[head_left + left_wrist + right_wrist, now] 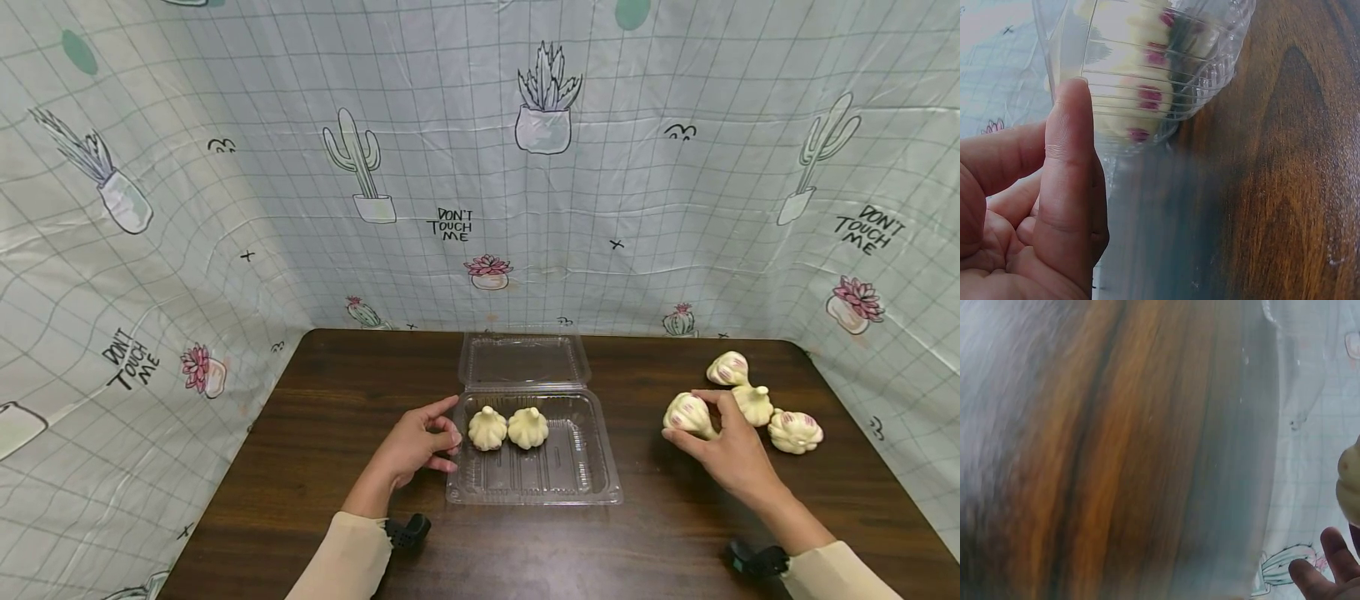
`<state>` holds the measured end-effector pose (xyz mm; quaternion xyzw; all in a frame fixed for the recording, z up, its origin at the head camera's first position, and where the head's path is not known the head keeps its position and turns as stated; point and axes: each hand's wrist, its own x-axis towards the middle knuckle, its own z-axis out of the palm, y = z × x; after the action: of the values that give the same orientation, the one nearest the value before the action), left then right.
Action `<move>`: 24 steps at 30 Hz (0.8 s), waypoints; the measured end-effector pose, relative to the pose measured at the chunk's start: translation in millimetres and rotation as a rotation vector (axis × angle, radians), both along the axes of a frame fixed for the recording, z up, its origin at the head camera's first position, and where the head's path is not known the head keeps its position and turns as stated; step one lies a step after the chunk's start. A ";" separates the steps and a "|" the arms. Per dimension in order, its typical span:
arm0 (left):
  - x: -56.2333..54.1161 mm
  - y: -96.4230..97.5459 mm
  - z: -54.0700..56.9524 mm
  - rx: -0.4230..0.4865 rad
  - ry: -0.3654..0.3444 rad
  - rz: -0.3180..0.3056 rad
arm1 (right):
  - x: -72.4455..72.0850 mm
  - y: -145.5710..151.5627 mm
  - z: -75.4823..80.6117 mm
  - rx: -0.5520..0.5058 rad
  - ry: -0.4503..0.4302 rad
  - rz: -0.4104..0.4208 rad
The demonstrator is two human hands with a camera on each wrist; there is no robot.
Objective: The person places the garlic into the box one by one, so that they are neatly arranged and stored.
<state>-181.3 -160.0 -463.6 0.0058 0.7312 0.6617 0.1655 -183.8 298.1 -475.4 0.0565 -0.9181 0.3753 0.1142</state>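
Note:
My left hand (pixel 416 442) rests at the left side of a clear plastic clamshell box (pixel 525 496), fingers spread along its edge. In the left wrist view, the straight thumb (pixel 1069 156) is right at the box's rim. Two garlic bulbs (pixel 488 429) sit side by side in the left half of the box, its lid (pixel 525 362) laid back. To the right, my right hand (pixel 731 450) pinches another garlic bulb (pixel 686 414) between thumb and fingers. That bulb (pixel 1350 484) shows only partly in the right wrist view.
Beyond the right hand, three more garlic bulbs (pixel 797 432) lie grouped on the dark wooden table (pixel 337 400). A printed curtain (pixel 450 167) with cactus drawings hangs behind the table and along both sides.

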 end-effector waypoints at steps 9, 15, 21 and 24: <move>-0.2 0.3 0.2 -0.002 -0.007 0.006 | 0.6 -8.2 2.1 -0.019 0.033 0.060; -0.2 0.5 1.0 -0.006 -0.012 0.007 | 1.2 -14.1 0.2 -0.011 0.132 0.055; -0.4 0.3 1.3 -0.008 -0.018 0.008 | 4.3 -19.9 2.5 -0.073 0.069 0.013; -0.7 0.2 1.0 -0.005 -0.020 0.008 | 4.7 -21.7 3.9 -0.093 0.051 0.007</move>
<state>-182.0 -159.8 -462.6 -0.0041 0.7311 0.6608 0.1699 -179.1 276.5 -471.5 0.0636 -0.8962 0.4166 0.1388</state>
